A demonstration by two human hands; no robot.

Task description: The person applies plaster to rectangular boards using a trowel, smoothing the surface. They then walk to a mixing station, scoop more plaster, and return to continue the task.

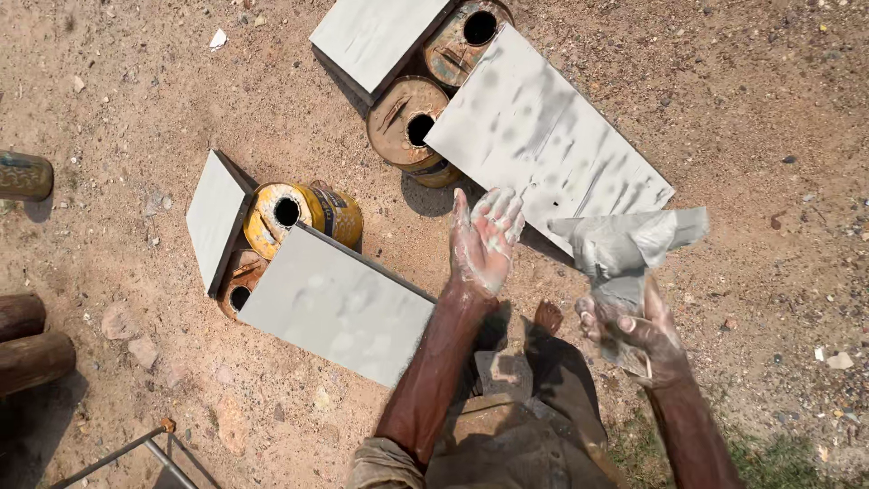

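Observation:
My left hand (pixel 484 240) is raised palm up with its fingers spread, coated in pale grey paste, holding nothing. It hovers near the lower edge of a large grey tile (pixel 543 136) smeared with wet patches. My right hand (pixel 634 330) is closed on a crumpled grey cloth (pixel 625 249) that sticks up above the fist, just right of the left hand. Below the hands I see my bare foot (pixel 548 317) and trousers.
Another grey tile (pixel 339 303) lies on yellow and rusty tin cans (pixel 303 213). More cans (pixel 407 122) prop up the large tile and a smaller tile (pixel 376 36). A narrow tile (pixel 215 217) leans at left. Logs (pixel 27 344) lie on sandy ground at far left.

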